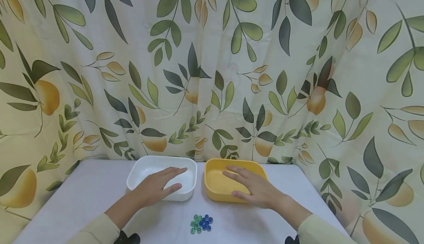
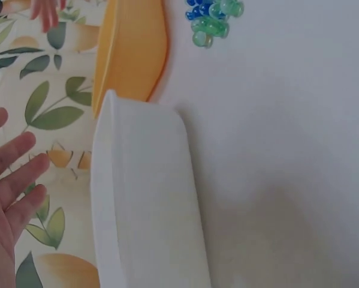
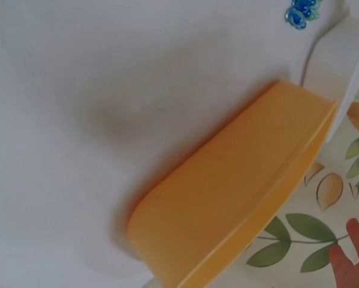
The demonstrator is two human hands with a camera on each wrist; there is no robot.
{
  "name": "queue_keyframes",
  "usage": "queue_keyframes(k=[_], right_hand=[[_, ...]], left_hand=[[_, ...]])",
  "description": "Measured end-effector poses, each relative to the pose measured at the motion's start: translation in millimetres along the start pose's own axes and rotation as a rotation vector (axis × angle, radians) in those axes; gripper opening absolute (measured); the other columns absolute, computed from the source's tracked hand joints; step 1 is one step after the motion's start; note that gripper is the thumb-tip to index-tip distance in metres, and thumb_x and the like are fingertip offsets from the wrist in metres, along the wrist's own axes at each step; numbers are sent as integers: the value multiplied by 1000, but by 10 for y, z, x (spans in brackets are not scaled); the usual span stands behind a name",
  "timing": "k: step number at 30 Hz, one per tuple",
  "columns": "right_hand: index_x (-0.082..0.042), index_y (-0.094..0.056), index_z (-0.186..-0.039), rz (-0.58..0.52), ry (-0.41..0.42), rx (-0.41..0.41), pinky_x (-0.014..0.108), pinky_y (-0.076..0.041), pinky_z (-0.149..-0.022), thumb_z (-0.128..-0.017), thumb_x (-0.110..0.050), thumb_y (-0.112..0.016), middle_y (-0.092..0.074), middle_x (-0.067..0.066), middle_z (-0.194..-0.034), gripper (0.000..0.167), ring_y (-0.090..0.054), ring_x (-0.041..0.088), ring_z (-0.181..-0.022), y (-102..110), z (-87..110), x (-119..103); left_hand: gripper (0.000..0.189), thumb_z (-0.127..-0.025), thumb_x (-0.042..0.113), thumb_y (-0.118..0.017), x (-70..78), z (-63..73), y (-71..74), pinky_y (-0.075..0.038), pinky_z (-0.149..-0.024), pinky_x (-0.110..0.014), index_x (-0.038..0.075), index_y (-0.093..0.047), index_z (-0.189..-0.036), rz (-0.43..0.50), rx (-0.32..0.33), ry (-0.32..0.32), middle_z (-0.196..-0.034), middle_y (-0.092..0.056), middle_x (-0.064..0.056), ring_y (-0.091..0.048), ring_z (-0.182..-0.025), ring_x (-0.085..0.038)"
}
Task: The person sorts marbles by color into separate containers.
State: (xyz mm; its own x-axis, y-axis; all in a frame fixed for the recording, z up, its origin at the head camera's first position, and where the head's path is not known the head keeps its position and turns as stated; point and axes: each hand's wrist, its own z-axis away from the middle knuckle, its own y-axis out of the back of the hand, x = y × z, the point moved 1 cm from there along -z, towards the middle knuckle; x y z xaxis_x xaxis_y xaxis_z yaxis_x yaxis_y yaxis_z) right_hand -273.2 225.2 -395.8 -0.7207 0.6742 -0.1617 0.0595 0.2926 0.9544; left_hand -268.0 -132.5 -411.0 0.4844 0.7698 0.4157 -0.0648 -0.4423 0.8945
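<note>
My left hand (image 1: 158, 187) hovers over the white bin (image 1: 142, 170), its fingers extended and holding nothing. Over the yellow bin (image 1: 215, 188) is my right hand (image 1: 254, 187), fingers spread and likewise holding nothing. A small cluster of glass marbles lies on the table in front of the two bins: green marbles (image 1: 195, 222) on the left, blue marbles (image 1: 206, 222) on the right. Both wrist views show the fingers apart from the bin walls. What I see of the bins' insides holds nothing, though the hands cover part of each.
The bins stand side by side with a narrow gap, near the back edge of the white-covered table (image 1: 96, 188). A curtain (image 1: 205, 100) printed with leaves and fruit hangs right behind them. Dark straps (image 1: 127, 237) show under the wrists at the bottom.
</note>
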Motion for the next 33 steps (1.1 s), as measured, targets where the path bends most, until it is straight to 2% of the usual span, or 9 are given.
queue_keyframes(k=[5,10,14,21,27,29,33], right_hand=[[-37,-38,-151,-29,-38,32,58,-44,-105,-95,-40,-61,-43,-2,-152,60,-46,26,-137,5,79,58],[-38,-42,-148,-45,-90,75,56,-45,-104,-95,-38,-62,-48,-9,-147,56,-47,22,-135,22,170,113],[-38,-43,-147,-73,-117,94,58,-46,-101,-96,-36,-62,-50,-8,-145,55,-49,23,-133,40,226,142],[-38,-44,-146,-94,-177,109,63,-44,-101,-96,-36,-62,-52,-3,-145,54,-49,27,-134,43,317,186],[-33,-46,-146,-128,-240,132,69,-42,-98,-99,-34,-59,-53,-1,-145,50,-49,34,-132,50,390,233],[-31,-47,-146,-140,-260,144,69,-42,-99,-100,-33,-57,-53,-2,-144,48,-50,35,-131,50,412,250],[-29,-48,-145,-162,-285,175,59,-49,-96,-101,-32,-55,-55,-3,-141,45,-57,31,-123,46,453,286]], left_hand=[[57,-97,64,-42,8,55,-20,-45,-105,-55,34,-47,-146,39,26,2,-135,-60,5,-57,-124,-21],[54,-97,62,-45,-10,85,-52,-54,-92,-43,31,-55,-140,69,53,-22,-128,-62,12,-63,-107,-14],[54,-96,62,-46,-30,100,-86,-57,-84,-33,30,-57,-138,86,40,-17,-126,-62,13,-63,-101,-10],[46,-97,48,-57,-58,124,-191,-58,-80,-25,24,-60,-136,155,15,-28,-120,-65,11,-62,-94,-1],[53,-94,54,-57,-59,140,-267,-57,-75,-22,20,-60,-135,225,5,-19,-117,-67,6,-63,-89,-2],[53,-94,54,-57,-63,144,-291,-57,-75,-22,20,-61,-134,231,5,-24,-116,-67,6,-62,-88,-1],[45,-95,46,-60,-69,146,-333,-58,-75,-23,20,-63,-131,249,3,-42,-113,-68,5,-63,-87,-1]])
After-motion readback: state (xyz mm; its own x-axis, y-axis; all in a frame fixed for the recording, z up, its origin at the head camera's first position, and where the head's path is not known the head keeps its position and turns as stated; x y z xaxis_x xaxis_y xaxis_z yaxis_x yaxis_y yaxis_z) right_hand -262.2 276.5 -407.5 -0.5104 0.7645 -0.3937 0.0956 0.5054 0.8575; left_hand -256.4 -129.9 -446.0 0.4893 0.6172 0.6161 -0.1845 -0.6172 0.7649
